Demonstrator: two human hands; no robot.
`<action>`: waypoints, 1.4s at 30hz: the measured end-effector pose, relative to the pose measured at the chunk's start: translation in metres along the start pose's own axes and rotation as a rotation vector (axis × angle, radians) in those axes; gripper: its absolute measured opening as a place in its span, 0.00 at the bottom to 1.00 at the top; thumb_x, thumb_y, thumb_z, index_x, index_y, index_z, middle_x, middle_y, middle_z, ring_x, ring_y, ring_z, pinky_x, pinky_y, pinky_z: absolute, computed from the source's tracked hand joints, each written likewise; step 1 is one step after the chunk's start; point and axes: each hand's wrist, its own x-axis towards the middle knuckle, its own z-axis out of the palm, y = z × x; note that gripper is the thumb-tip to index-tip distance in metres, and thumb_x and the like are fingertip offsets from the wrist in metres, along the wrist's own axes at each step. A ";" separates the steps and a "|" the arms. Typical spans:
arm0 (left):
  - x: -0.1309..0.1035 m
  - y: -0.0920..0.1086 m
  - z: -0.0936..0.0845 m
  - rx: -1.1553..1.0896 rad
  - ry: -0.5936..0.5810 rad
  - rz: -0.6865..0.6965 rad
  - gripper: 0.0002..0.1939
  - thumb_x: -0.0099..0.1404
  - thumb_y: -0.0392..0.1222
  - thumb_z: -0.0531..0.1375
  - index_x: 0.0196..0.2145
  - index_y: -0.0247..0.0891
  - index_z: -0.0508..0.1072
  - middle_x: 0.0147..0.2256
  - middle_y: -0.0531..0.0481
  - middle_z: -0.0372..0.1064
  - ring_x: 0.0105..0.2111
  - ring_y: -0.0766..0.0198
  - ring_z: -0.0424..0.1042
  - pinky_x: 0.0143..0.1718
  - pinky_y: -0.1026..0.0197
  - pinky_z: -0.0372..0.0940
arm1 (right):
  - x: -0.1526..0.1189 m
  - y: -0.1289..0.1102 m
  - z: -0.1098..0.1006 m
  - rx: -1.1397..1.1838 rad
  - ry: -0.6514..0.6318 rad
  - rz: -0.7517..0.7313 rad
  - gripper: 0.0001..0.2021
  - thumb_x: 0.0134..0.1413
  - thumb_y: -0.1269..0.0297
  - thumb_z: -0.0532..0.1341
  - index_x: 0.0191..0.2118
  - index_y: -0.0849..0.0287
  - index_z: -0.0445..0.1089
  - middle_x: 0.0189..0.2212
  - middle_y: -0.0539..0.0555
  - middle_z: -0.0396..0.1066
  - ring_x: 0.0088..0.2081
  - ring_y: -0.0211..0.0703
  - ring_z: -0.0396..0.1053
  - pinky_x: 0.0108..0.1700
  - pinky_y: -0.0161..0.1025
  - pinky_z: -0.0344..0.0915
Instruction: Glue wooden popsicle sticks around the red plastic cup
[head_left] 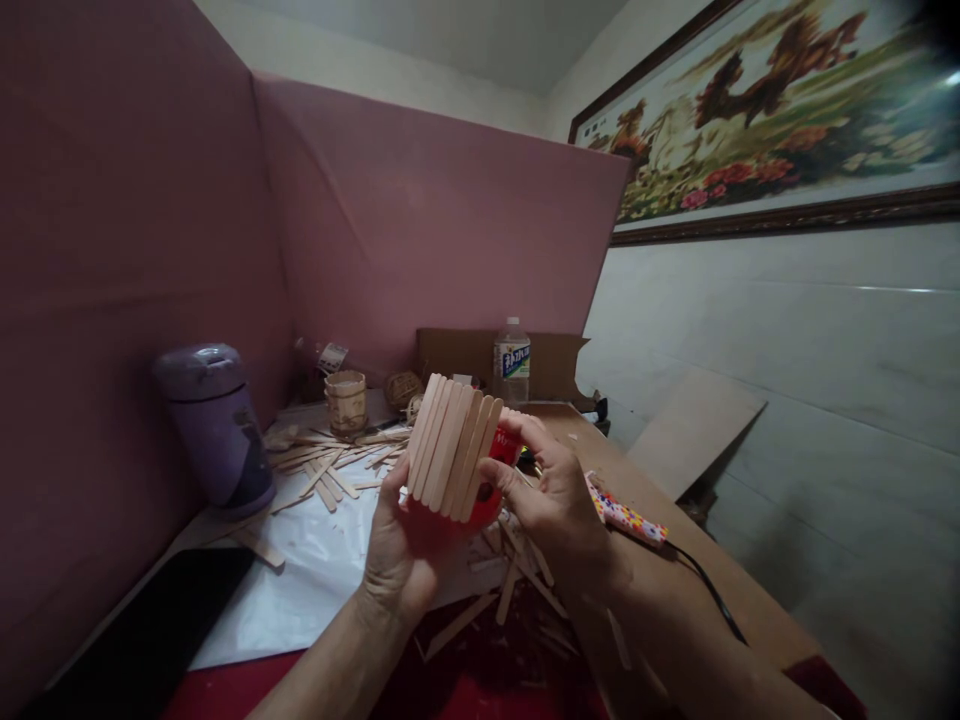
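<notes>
A red container (486,508) is held up over the table, its near side covered by a row of upright wooden craft sticks (452,447). My left hand (401,545) wraps round its left side and bottom, with the thumb at the edge of the sticks. On the right, my right hand (544,485) grips the container, its thumb beside the rightmost stick and its fingers over the top. Part of the red surface with white lettering shows between the sticks and my right hand. The container's far side is hidden.
Loose sticks (326,480) lie on a white sheet (262,620). A purple flask (221,430) and black panel (150,630) are at left. Behind stand a stick-covered cup (346,403) and a bottle (512,362). A colourful glue gun (630,520) with a cord lies right.
</notes>
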 end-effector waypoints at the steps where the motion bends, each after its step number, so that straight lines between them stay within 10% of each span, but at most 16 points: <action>1: 0.000 0.000 -0.001 0.008 0.005 -0.008 0.27 0.64 0.49 0.55 0.58 0.34 0.61 0.44 0.35 0.73 0.42 0.49 0.73 0.47 0.42 0.66 | 0.001 -0.001 0.001 0.029 0.004 0.032 0.12 0.55 0.64 0.62 0.45 0.58 0.70 0.46 0.58 0.72 0.48 0.50 0.68 0.49 0.48 0.67; 7: 0.001 -0.002 -0.001 0.017 0.030 -0.019 0.24 0.62 0.49 0.57 0.53 0.35 0.65 0.42 0.36 0.74 0.43 0.46 0.73 0.47 0.40 0.65 | 0.005 -0.008 0.001 0.248 0.008 0.225 0.07 0.52 0.63 0.62 0.27 0.59 0.69 0.24 0.49 0.67 0.28 0.39 0.65 0.32 0.38 0.65; 14: 0.000 -0.003 -0.001 0.026 0.048 -0.005 0.22 0.62 0.47 0.57 0.52 0.36 0.66 0.41 0.37 0.75 0.42 0.48 0.74 0.48 0.41 0.65 | 0.005 -0.011 0.000 0.310 0.008 0.267 0.11 0.51 0.63 0.62 0.22 0.58 0.63 0.22 0.47 0.63 0.27 0.37 0.61 0.29 0.36 0.62; 32: 0.002 0.018 0.007 0.118 0.252 0.093 0.23 0.65 0.55 0.48 0.35 0.36 0.75 0.29 0.44 0.77 0.25 0.57 0.74 0.28 0.51 0.70 | -0.015 -0.015 0.009 -0.164 -0.256 -0.335 0.08 0.51 0.79 0.54 0.35 0.63 0.66 0.34 0.58 0.68 0.40 0.48 0.62 0.46 0.48 0.60; 42: 0.006 0.049 0.006 0.227 0.250 0.145 0.26 0.62 0.60 0.50 0.43 0.34 0.71 0.35 0.40 0.74 0.32 0.53 0.74 0.36 0.44 0.69 | -0.007 -0.010 0.020 -0.168 -0.220 -0.330 0.09 0.52 0.79 0.53 0.34 0.62 0.66 0.35 0.59 0.68 0.41 0.49 0.63 0.45 0.47 0.61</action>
